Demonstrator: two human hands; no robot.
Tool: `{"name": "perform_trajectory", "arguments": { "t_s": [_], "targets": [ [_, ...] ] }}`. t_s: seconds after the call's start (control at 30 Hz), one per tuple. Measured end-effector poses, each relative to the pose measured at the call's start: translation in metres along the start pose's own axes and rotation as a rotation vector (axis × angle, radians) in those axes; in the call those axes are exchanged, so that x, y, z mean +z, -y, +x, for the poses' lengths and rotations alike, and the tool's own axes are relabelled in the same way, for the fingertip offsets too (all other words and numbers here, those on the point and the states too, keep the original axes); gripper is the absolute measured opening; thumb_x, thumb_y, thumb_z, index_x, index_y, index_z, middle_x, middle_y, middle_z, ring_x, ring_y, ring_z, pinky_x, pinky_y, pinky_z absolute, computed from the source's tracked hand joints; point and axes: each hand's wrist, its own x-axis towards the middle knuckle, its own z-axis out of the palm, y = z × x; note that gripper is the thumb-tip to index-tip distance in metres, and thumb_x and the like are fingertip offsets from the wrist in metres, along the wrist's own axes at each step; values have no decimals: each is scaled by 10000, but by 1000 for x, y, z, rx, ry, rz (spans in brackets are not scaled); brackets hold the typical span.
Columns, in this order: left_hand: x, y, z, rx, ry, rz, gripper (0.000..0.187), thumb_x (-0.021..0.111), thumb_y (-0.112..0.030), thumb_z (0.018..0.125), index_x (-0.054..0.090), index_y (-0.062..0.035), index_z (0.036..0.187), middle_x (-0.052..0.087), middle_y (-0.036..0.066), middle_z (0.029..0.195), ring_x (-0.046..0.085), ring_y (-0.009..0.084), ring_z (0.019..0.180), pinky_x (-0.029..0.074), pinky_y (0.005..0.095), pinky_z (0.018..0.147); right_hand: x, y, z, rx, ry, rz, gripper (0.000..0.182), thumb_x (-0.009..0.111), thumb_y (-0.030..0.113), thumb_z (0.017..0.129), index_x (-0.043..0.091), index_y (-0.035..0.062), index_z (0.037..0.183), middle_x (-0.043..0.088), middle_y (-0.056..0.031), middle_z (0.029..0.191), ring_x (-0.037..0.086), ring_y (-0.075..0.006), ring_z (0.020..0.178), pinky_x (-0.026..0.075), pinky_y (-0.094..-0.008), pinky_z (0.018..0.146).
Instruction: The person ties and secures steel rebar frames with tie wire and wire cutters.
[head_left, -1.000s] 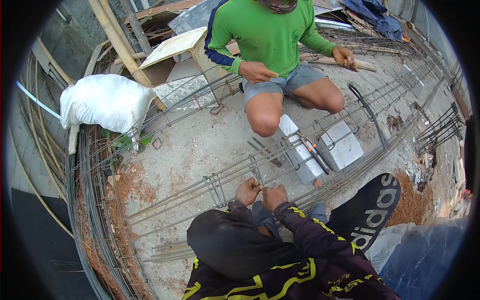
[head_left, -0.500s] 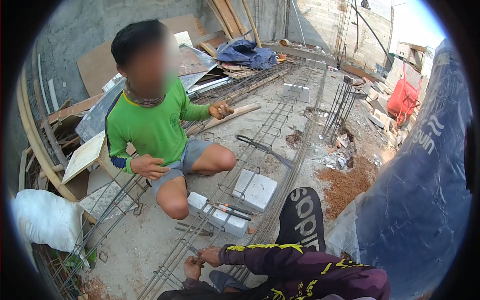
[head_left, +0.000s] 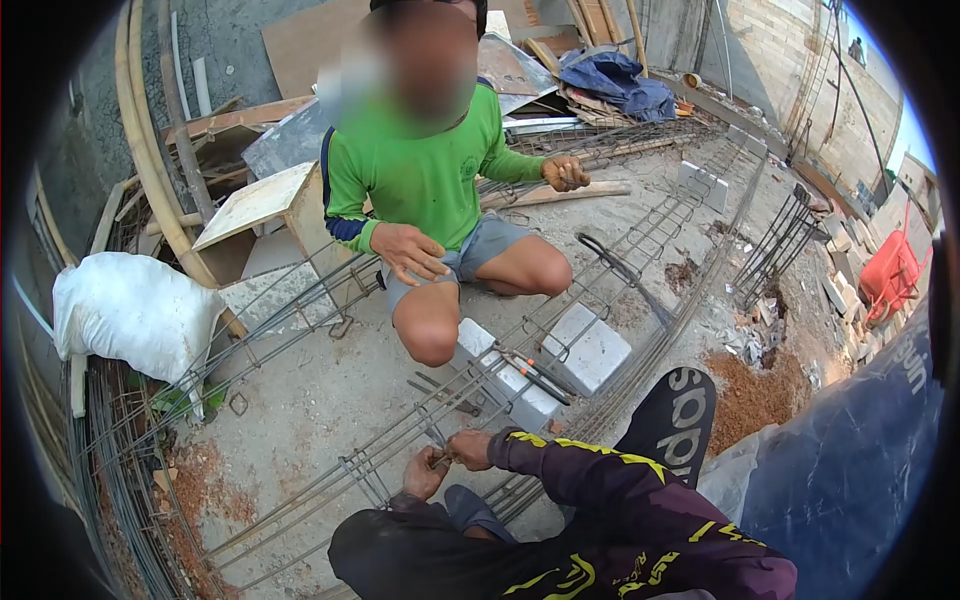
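My left hand (head_left: 425,473) and my right hand (head_left: 468,449) meet with pinched fingers just beside the long rebar cage (head_left: 400,437). Whatever lies between my fingertips is too small to make out. Close by, the cage's thin bars and square stirrups run diagonally over white blocks (head_left: 590,349). A pair of pincers with black and orange handles (head_left: 535,372) rests across the cage above the nearer block (head_left: 535,408). Another metal tool (head_left: 445,393) lies on the ground beyond my hands.
A co-worker in a green shirt (head_left: 430,180) squats across the cage, hands raised. Rebar bundles and a white sack (head_left: 135,315) stand left. On the right are brown soil (head_left: 755,385), a blue plastic-wrapped cylinder (head_left: 840,480) and a red wheelbarrow (head_left: 895,270). Scrap boards lie behind.
My view has swung left and down, so the scene sits further right in it. My hands stay together by the cage, fingers still pinched. The co-worker remains squatting.
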Motion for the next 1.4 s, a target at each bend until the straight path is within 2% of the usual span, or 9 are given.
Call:
{"name": "perform_trajectory", "arguments": {
  "t_s": [0.1,0.17,0.27,0.6,0.7,0.8,1.1,1.27,1.4],
  "targets": [
    [-5,-46,-12,-57,-35,190,448,752,-397,712,597,-56,957,667,129,844,652,283,802,488,380,724,-4,0,0,26,9,17,224,598,37,730,667,13,941,649,-193,891,620,-370,899,481,-437,787],
    [3,-47,-12,-61,-134,351,475,734,-461,730,591,-64,948,670,130,814,655,326,767,494,416,682,-7,1,-1,22,9,41,208,589,43,751,665,-14,936,649,-207,917,618,-382,912,485,-438,781],
    [11,-40,-16,21,-263,419,373,700,-407,787,589,-89,947,658,165,760,649,359,735,490,449,630,-7,-4,0,21,-46,144,158,626,71,779,680,1,910,653,-238,872,634,-390,895,505,-433,751],
    [10,-53,-17,-84,-249,399,332,693,-372,772,595,-99,933,654,138,733,648,353,714,491,444,633,-34,-1,7,97,70,257,152,595,65,757,651,-32,859,648,-246,827,648,-366,827,501,-422,745],
    [9,-53,-16,-89,-248,390,338,692,-387,769,601,-99,922,659,128,736,652,346,723,493,439,640,-30,-8,12,62,36,292,153,609,86,746,659,-21,844,649,-215,819,643,-359,810,498,-419,739],
    [7,-53,-14,-83,-244,362,333,687,-393,772,602,-104,913,658,126,738,649,350,734,490,439,647,-19,-19,21,-103,-163,170,132,616,88,751,668,-7,826,642,-188,875,630,-353,857,488,-414,775],
    [4,-59,-13,-163,-199,344,348,689,-409,777,615,-104,927,668,124,786,650,342,764,488,432,663,-17,-21,21,125,-134,-64,217,607,204,834,708,119,1007,631,-65,1093,566,-292,1073,456,-413,909],
    [5,-50,-9,-114,-217,317,342,692,-411,782,621,-110,928,658,121,747,650,329,729,486,420,637,-11,-28,22,115,-141,-17,236,590,288,870,703,127,1001,658,-63,1037,632,-297,950,485,-404,843],
    [5,-53,-8,-180,-192,304,342,694,-410,787,619,-100,909,651,105,732,641,306,699,476,406,630,-38,-23,36,273,246,121,315,598,292,868,668,174,1151,693,-76,1033,667,-250,910,503,-364,811]
  ]
}}
